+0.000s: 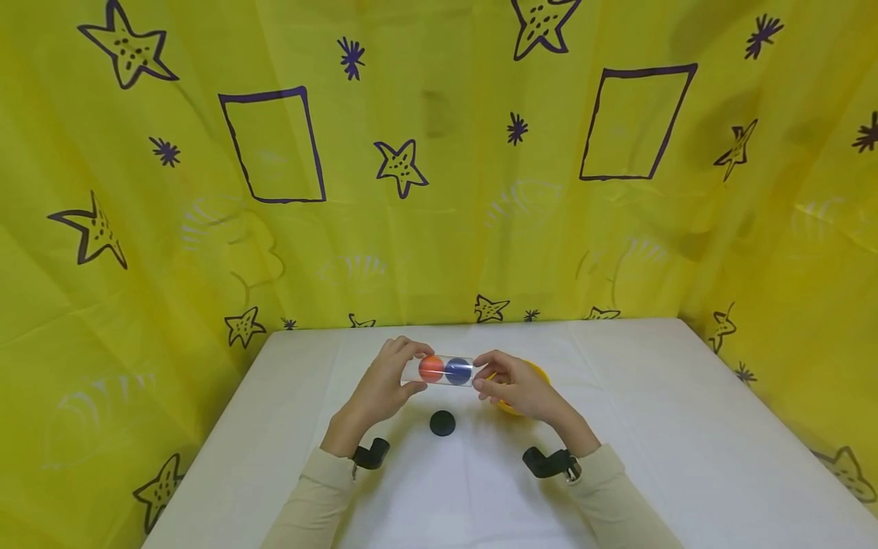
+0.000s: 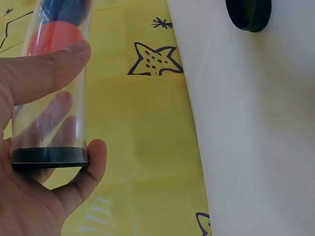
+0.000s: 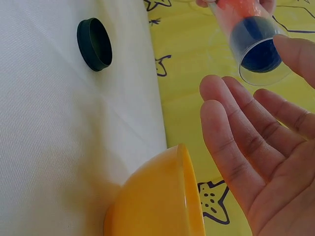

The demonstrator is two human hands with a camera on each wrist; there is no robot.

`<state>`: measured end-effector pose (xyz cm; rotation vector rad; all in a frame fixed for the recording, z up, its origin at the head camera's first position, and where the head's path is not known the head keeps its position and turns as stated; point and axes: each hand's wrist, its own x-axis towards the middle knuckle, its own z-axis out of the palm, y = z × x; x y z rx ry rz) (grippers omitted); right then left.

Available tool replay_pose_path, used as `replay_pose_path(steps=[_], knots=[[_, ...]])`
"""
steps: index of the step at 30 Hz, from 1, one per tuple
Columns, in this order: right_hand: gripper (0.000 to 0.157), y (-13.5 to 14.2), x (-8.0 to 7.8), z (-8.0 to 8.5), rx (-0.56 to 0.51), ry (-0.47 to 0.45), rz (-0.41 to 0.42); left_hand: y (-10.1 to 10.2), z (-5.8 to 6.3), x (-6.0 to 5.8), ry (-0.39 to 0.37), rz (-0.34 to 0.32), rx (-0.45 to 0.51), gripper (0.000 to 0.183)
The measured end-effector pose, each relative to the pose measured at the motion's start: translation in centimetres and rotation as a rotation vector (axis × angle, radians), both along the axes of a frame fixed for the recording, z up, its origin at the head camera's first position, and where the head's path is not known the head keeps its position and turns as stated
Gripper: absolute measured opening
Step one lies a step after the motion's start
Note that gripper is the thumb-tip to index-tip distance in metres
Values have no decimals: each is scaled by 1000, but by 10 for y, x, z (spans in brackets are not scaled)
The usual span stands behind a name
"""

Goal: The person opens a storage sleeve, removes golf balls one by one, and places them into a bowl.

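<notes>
My left hand (image 1: 384,387) grips a clear plastic tube (image 2: 78,108) above the table, tilted nearly level in the head view. Inside it sit an orange-red ball (image 1: 431,369) and a dark blue ball (image 1: 458,371), side by side. A black cap (image 2: 49,156) closes the tube's left end, by my left palm. At the uncovered right end, beside the blue ball, is my right hand (image 1: 519,389). Its fingers (image 3: 219,128) extend below the rim, and the thumb is at the rim; whether it touches is unclear. A loose black lid (image 1: 442,423) lies on the table below the tube.
Partly behind my right hand stands a yellow bowl (image 3: 152,196); its contents are mostly hidden. A white cloth covers the table (image 1: 329,404). Yellow curtains (image 1: 439,244) with drawn stars hang around the back and sides.
</notes>
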<state>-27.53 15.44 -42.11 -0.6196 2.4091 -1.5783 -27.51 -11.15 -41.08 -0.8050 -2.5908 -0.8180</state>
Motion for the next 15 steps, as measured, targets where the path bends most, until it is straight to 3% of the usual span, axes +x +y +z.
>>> replay_pose_path(steps=[15], knots=[[43, 1, -3, -3, 8, -3, -1, -2, 3, 2, -42, 9, 32, 50]])
